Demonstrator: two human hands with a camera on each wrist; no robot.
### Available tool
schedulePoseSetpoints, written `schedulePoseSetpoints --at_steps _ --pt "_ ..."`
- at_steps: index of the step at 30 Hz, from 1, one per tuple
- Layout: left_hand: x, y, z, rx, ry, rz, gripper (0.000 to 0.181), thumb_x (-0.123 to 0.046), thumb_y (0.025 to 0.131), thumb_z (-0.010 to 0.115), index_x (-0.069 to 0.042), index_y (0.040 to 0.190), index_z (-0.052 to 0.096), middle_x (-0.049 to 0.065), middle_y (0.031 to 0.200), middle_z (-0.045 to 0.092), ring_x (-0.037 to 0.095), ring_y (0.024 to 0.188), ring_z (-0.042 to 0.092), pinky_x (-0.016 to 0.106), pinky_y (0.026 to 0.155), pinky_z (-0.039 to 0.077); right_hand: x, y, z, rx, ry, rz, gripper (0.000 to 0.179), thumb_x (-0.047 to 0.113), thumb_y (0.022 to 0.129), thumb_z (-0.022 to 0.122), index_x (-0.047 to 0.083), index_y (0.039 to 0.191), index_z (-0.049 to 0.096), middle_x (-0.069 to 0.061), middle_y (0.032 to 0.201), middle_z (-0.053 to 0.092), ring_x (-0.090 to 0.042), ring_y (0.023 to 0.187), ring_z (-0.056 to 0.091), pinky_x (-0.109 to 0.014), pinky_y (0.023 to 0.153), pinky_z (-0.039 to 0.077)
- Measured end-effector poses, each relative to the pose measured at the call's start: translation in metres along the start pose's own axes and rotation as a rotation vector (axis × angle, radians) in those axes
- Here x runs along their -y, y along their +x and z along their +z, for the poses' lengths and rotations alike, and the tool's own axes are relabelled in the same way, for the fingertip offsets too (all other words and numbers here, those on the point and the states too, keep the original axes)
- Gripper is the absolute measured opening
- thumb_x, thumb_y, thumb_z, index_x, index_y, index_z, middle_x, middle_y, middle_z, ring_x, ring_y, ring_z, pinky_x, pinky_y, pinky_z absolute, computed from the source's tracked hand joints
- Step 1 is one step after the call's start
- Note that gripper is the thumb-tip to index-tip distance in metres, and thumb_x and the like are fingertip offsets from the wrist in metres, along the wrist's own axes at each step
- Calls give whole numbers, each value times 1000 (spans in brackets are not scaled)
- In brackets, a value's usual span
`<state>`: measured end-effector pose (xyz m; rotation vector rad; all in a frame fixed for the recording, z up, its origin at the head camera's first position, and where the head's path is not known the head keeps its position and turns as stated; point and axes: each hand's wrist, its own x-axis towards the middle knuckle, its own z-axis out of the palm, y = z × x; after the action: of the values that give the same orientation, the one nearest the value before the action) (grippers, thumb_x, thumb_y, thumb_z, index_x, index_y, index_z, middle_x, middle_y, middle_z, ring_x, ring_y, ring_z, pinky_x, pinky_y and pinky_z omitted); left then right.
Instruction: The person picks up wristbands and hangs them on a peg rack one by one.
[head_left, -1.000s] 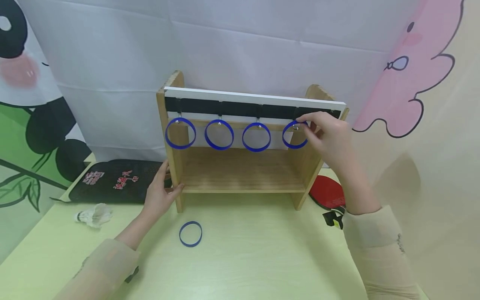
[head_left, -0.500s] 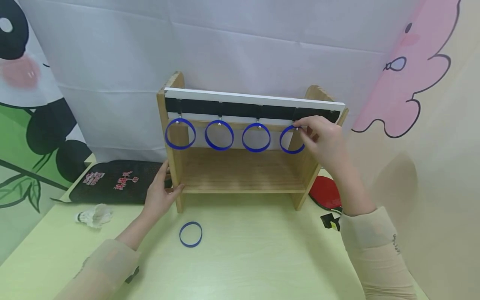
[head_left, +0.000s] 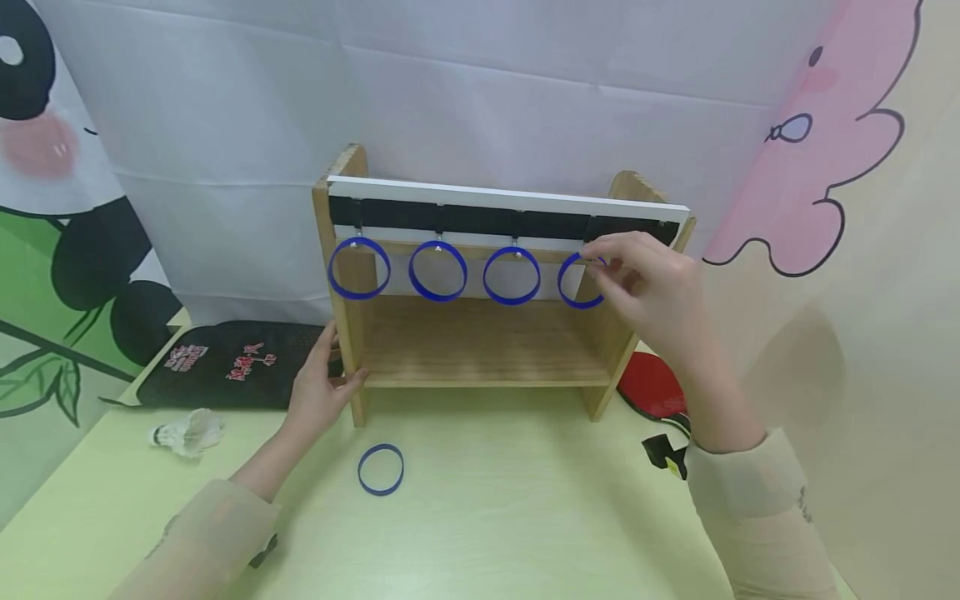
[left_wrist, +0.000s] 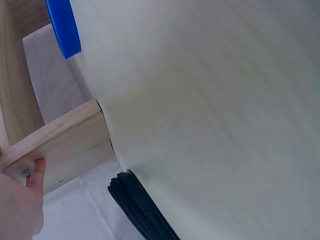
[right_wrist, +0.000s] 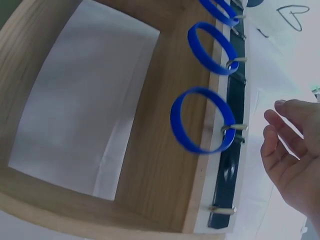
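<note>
Several blue rings hang in a row from metal hooks on the black strip of a small wooden rack. My right hand is at the top of the rightmost hanging ring, overlapping it. In the right wrist view, that ring hangs on its hook, and the fingers are parted and apart from it. Past it, a bare hook sticks out. My left hand holds the rack's left side panel, thumb at its front edge. Another blue ring lies on the table.
A black case and a shuttlecock lie left of the rack on the pale table. Right of it are a red table tennis bat and a small black item. A white cloth hangs behind.
The rightmost hanging ring has shifted slightly left and down at its hook. My right hand has moved slightly left with it. The left hand stays on the rack.
</note>
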<state>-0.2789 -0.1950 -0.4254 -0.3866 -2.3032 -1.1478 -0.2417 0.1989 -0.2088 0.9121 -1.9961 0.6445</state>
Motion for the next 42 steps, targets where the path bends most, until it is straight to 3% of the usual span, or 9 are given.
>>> schedulePoseSetpoints --at_steps 8,21,37,42 --pt "-2 0 3 7 -2 4 91 -5 84 69 -28 152 14 21 136 41 40 116 51 44 71 60 17 -11 17 -20 105 -108 20 -4 77 73 3 95 70 -7 88 68 -14 70 56 -13 56 50" --pt "-5 1 3 6 -16 10 90 -4 83 69 -27 152 15 21 135 42 39 115 51 43 71 61 36 -36 62 54 288 -108 28 -6 74 75 5 99 69 -6 91 69 -12 70 57 -18 52 50" --pt "-3 0 2 6 -13 8 91 -3 83 69 -28 152 14 22 135 42 40 115 51 45 72 60 59 -79 145 375 379 -152 27 6 81 73 6 107 68 -3 102 68 -7 81 56 -5 55 47" --pt "-3 0 3 0 -11 22 91 -3 83 69 -26 152 14 22 134 43 39 115 51 44 71 60 55 -93 169 562 426 -154 28 12 84 71 10 112 66 -2 108 67 -8 92 59 -5 65 49"
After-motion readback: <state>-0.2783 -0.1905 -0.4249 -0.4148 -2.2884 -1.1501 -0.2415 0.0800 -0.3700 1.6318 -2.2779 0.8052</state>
